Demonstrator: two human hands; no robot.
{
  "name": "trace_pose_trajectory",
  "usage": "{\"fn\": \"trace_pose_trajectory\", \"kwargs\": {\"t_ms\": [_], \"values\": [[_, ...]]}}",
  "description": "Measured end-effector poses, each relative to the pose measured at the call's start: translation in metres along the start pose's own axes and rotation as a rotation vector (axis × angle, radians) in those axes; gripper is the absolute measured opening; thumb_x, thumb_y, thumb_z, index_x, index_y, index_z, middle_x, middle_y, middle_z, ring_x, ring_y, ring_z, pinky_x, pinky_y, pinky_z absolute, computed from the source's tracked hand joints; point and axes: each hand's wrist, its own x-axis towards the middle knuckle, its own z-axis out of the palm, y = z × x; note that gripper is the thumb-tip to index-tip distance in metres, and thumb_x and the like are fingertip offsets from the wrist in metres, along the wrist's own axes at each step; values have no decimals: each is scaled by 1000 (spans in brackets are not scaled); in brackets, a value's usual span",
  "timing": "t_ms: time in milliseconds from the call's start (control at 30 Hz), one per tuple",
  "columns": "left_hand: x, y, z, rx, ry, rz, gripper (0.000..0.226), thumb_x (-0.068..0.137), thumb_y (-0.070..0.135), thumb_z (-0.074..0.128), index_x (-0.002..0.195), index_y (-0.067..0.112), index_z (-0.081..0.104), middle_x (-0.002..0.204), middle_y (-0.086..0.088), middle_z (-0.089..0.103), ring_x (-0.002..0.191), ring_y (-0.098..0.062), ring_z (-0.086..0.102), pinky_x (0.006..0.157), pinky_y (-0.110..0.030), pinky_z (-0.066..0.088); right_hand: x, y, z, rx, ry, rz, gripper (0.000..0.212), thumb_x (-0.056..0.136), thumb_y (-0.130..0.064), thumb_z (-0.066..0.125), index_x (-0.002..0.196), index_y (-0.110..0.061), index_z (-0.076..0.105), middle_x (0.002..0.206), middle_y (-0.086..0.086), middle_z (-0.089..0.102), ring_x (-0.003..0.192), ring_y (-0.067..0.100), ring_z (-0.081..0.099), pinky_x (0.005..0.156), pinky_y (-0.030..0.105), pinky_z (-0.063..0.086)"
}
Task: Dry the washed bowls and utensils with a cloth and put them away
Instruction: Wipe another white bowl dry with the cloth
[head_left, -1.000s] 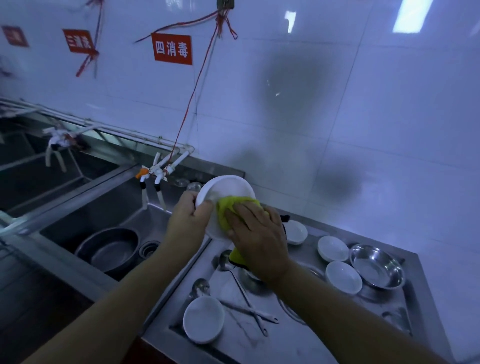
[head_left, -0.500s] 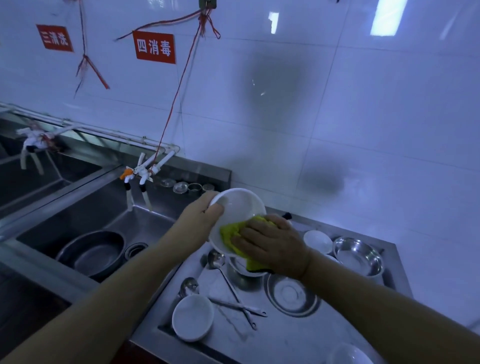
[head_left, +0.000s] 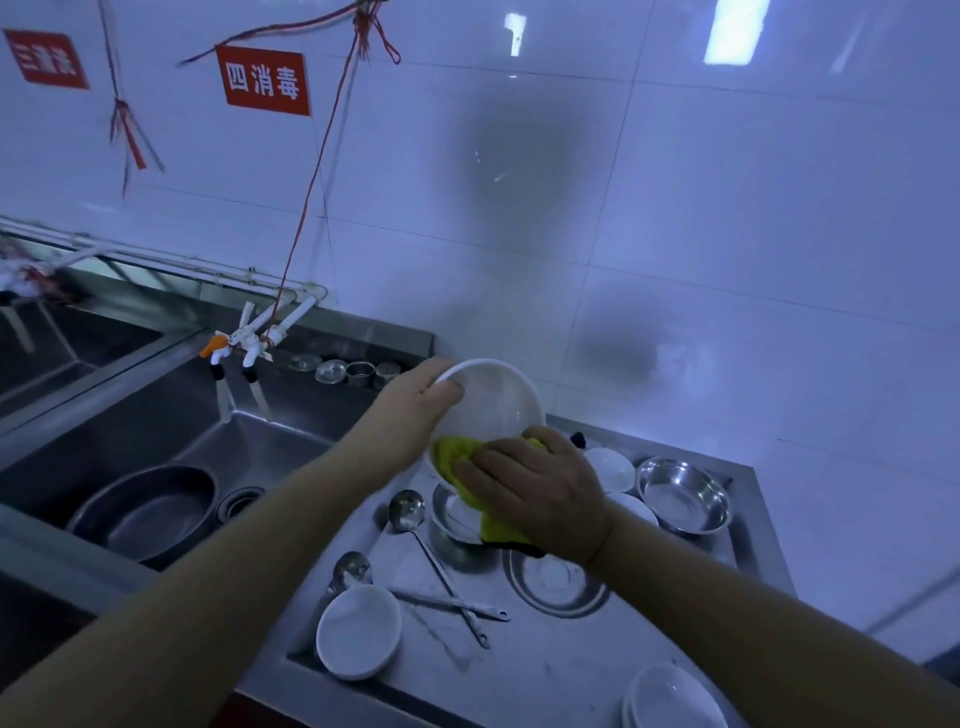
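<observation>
My left hand (head_left: 410, 413) grips the rim of a white bowl (head_left: 493, 405), tilted with its inside facing me, above the steel counter (head_left: 561, 660). My right hand (head_left: 535, 488) presses a yellow cloth (head_left: 457, 454) against the bowl's lower inside edge, fingers curled over the cloth. The cloth hangs down below the hand. On the counter beneath lie two steel ladles (head_left: 410, 512) (head_left: 353, 569), a white bowl (head_left: 358, 631), a steel bowl (head_left: 683, 493), a steel dish (head_left: 556, 579) and small white dishes (head_left: 610, 467).
A deep steel sink (head_left: 260, 447) lies to the left with a dark basin (head_left: 145, 512) in it and taps (head_left: 244, 343) above. Small metal cups (head_left: 358, 373) stand on the back ledge. More white plates (head_left: 670, 699) sit at the counter's front right. A white tiled wall stands behind.
The bowl and both hands have shifted right and slightly down. My right hand with the cloth slid from the bowl's middle to its lower edge. The view has swung to the right.
</observation>
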Motion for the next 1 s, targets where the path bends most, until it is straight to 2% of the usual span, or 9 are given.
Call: {"fn": "trace_pose_trajectory", "kwargs": {"t_ms": [67,133,267,400,500,567,733,900,1000], "values": [[5,6,-11,3,-190,-72,31,72,36,48,98,34,65,89,-1,66,74,-17,65,55,-32,52,-5,17,-7,-5,-31,-103,8,88,-15,69,85,-14,76,81,1,70,75,19,66,67,31,49],[8,8,-11,-65,-209,-87,25,79,31,54,102,36,65,90,2,68,70,-13,66,52,-28,52,-6,24,-9,-43,-47,-102,8,88,-14,69,84,-15,76,79,0,70,72,18,66,67,30,50],[4,-8,26,-267,139,-23,21,90,13,52,106,25,57,99,-8,62,84,-21,61,68,-38,54,2,9,0,-148,10,153,9,87,-17,69,92,-14,76,84,1,72,67,20,64,64,31,47],[-2,-16,47,-364,252,165,23,97,16,43,103,36,52,96,9,60,80,5,60,60,-10,48,8,-7,6,-133,66,306,17,90,-20,68,103,-12,73,91,3,73,70,20,65,64,33,49],[-1,-17,38,-255,179,229,23,98,16,40,100,35,53,95,10,58,78,9,57,62,-7,46,-2,-1,2,-94,38,182,19,89,-18,69,105,-11,74,94,4,74,71,18,66,63,32,50],[3,-16,28,-161,106,214,22,98,16,42,101,33,56,96,6,59,86,-4,58,69,-16,49,-10,16,-4,-69,4,23,13,88,-18,70,98,-12,76,90,2,73,72,18,67,64,31,50],[14,-2,1,115,-306,84,31,81,36,47,110,34,58,100,3,64,89,-12,62,74,-28,51,-22,41,-13,-28,-41,-173,7,89,-19,69,92,-16,74,85,-1,71,78,18,67,70,32,50],[2,-17,36,-145,103,168,25,86,23,56,105,39,53,95,13,61,82,2,60,61,-11,49,-18,12,-6,-135,6,131,13,88,-17,69,98,-14,75,87,1,72,72,20,65,67,33,48],[-10,-29,62,-326,224,273,30,92,17,48,113,39,47,99,25,60,91,4,59,69,-10,48,-7,-4,-2,-155,59,308,20,88,-20,68,106,-13,73,94,3,73,73,21,65,69,34,46]]}}
